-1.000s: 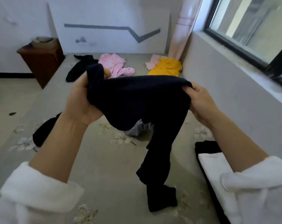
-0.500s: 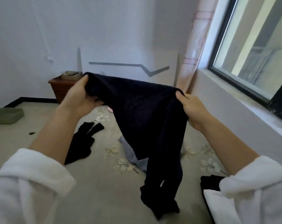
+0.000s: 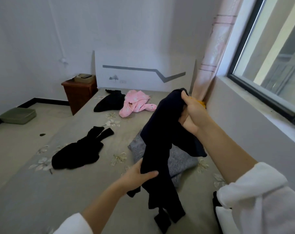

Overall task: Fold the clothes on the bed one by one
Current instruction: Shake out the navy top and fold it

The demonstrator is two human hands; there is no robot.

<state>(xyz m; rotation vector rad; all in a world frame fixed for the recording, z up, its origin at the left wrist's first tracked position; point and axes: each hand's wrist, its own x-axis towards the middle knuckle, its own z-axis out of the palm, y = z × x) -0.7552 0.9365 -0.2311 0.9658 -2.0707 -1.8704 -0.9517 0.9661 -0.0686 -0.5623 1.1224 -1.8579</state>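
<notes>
clenched around the bunched top of the dark navy garment (image 3: 158, 149), the right hand (image 3: 193, 114) holds it up over the window-side edge of the bed (image 3: 42, 191). the left hand (image 3: 138, 177) grasps the same cloth lower down, thumb across the front. the garment hangs between them in a narrow length, its leg ends dangling toward the bed's near edge; whether they touch the sheet is unclear. beneath it lies a grey garment (image 3: 182, 161). a black garment (image 3: 79, 152) sits toward the middle, and a pink garment (image 3: 136, 103) and a second black garment (image 3: 111, 103) lie by the headboard edge. this looks like the early part of folding one item: gathered lengthwise, not yet laid down. the next move likely calls for spreading it flat on bare sheet, legs aligned, before doubling it over.
</notes>
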